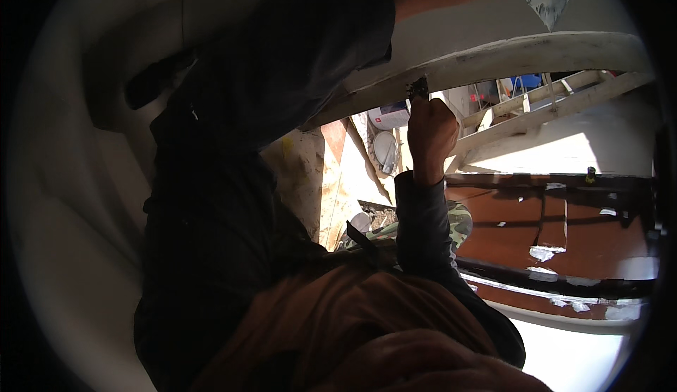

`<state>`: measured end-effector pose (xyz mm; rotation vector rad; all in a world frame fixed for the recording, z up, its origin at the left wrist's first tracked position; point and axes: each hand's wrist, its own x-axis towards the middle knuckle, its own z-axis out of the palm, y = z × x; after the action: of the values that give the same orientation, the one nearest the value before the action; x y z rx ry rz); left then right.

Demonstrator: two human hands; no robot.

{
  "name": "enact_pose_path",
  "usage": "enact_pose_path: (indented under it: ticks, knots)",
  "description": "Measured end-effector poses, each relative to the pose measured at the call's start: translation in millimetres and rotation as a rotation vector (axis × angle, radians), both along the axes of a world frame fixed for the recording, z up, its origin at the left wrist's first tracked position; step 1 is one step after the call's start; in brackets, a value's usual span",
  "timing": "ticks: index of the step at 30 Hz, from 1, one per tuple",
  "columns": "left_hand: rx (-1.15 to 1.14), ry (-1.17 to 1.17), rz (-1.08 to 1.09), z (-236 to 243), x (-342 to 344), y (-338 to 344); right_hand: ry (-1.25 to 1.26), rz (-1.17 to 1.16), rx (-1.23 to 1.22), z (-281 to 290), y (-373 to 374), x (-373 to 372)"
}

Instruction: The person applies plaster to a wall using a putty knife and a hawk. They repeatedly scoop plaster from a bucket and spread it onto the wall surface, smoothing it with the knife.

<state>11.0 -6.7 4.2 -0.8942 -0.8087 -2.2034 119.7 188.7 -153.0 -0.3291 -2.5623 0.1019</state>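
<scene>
Dark tool (419,87) juts beyond the right grip (431,130).

Legible text: none | A container (393,117) stands in the scene's upper middle, a small red mark (378,119) on its side, too small to read | To its right, red patches (475,98) show, too blurred to tell whether they form a sign

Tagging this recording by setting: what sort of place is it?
Probably a building or renovation site: a ladder-like frame slants across the background, and a brown panel at right bears ragged white patches.
</scene>
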Motion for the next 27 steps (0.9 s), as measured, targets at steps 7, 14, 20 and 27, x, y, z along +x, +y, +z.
enact_pose_path:
  ticks: [7,14,20,27]
  knots:
    - [-0.184,0.146,-0.405,-12.6,-38.3,3.8,0.097,0.370,-0.751,98.0,-5.2,60.1]
    - [-0.063,0.173,-0.185,-19.7,-27.3,28.2,0.427,0.411,-0.834,158.4,-39.3,63.9]
    - [-0.195,0.202,-0.160,-20.0,-13.8,25.5,0.383,0.426,-0.664,182.7,-33.1,57.9]
    - [-0.255,0.248,-0.194,-10.4,-9.5,13.1,0.374,0.343,-0.601,193.2,-28.1,65.7]
